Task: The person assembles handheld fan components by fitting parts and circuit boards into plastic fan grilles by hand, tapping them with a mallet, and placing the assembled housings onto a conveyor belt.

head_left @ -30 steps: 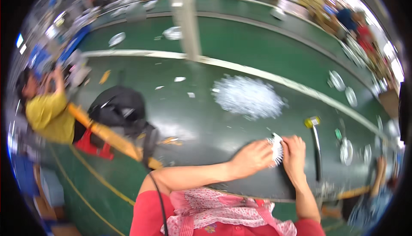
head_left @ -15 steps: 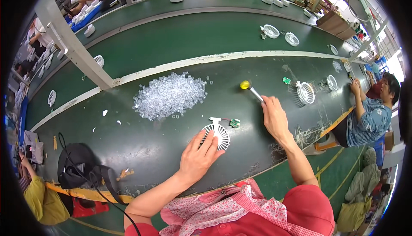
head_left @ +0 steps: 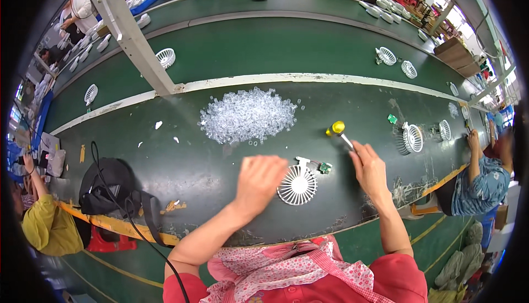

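My right hand (head_left: 372,172) is closed round the handle of a small hammer (head_left: 347,142) with a yellow head, which is over the dark bench. A round white slotted lamp housing (head_left: 298,185) lies in front of me, its short neck pointing away. By thin wires a small green circuit board (head_left: 325,167) joins that neck. My left hand (head_left: 259,184) is just left of the housing, raised off it. Motion smears its fingers, so what they hold, if anything, cannot be made out. Beyond it lies a heap of small clear plastic pieces (head_left: 248,114).
A black bag (head_left: 107,184) with a strap and cable lies at left. More white housings (head_left: 412,138) are on the bench at right, near a seated co-worker (head_left: 479,184). Behind a pale ledge (head_left: 242,81) runs a green conveyor (head_left: 286,44). A metal post (head_left: 132,36) rises at left.
My left hand has come off the white housing and moved up and left of it. The right hand still holds the hammer. The whole view has shifted, so the scene appears further right.
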Motion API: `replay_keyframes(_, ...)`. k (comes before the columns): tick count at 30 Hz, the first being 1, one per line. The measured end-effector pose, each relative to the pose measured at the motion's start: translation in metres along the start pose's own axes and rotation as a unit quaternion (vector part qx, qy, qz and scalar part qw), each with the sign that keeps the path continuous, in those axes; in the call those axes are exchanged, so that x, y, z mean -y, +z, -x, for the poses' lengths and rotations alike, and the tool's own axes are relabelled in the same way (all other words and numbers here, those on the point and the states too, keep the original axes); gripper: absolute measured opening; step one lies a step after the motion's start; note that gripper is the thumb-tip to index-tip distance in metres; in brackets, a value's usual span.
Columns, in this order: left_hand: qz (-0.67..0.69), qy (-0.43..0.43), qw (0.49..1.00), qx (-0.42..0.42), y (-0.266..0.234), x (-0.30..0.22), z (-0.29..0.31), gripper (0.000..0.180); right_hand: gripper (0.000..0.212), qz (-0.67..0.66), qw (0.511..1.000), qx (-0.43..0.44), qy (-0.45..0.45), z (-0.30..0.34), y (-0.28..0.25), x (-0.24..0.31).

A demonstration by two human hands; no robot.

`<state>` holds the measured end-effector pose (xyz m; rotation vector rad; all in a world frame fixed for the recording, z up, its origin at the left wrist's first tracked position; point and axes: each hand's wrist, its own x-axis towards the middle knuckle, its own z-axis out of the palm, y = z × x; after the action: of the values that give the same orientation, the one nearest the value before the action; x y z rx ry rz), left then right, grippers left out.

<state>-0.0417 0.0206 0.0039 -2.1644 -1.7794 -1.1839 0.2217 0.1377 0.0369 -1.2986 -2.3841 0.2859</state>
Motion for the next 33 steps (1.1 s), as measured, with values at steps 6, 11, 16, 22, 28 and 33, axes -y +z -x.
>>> replay_keyframes(6, -0.103, -0.103, 0.989, -0.029, -0.006, 0.042, -0.012, 0.020, 0.034, -0.093, 0.989, 0.018, -0.112, -0.021, 0.000, 0.029)
replay_keyframes(11, -0.113, -0.101, 0.988, -0.009, -0.001, 0.048, -0.010, 0.017, 0.027, -0.155, 0.957, 0.179, -0.167, -0.038, 0.023, 0.042)
replay_keyframes(16, -0.091, -0.077, 0.991, -0.059, -0.005, 0.043, -0.016, 0.014, 0.014, -0.188, 0.947, 0.194, -0.175, -0.044, 0.039, 0.051)
replay_keyframes(22, 0.199, -0.254, 0.945, -0.048, -0.006, 0.020, -0.015, 0.016, 0.016, -0.424, 0.899, 0.102, -0.028, -0.025, 0.059, 0.067)
replay_keyframes(28, 0.590, -0.418, 0.690, -0.017, -0.003, 0.017, -0.011, 0.022, 0.019, -0.455, 0.887, 0.062, -0.052, -0.020, 0.060, 0.079)
replay_keyframes(33, 0.599, -0.435, 0.672, -0.019, -0.004, 0.007, -0.016, 0.024, 0.018, -0.455, 0.887, 0.062, -0.050, -0.018, 0.059, 0.082)
